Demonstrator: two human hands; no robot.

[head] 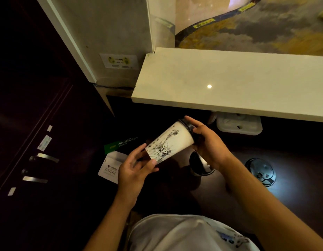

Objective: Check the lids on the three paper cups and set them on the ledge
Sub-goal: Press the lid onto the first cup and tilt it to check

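Note:
A white paper cup (170,142) printed with a Statue of Liberty drawing lies tilted between my hands, below the ledge. Its black lid (186,124) points up and away. My right hand (207,142) wraps the lid end, fingers over the rim. My left hand (135,167) grips the cup's base with thumb and fingertips. A second cup with a black lid (200,164) stands upright on the dark desk beneath my right wrist. The pale stone ledge (229,82) runs across the upper right with nothing on it. I see no third cup.
A white plastic holder (238,124) hangs under the ledge. A green paper ream pack (121,144) and a white envelope (111,166) lie at the left on the desk. A round metal grommet (260,171) is set in the desk at right. Dark cabinet doors with handles (46,157) fill the left.

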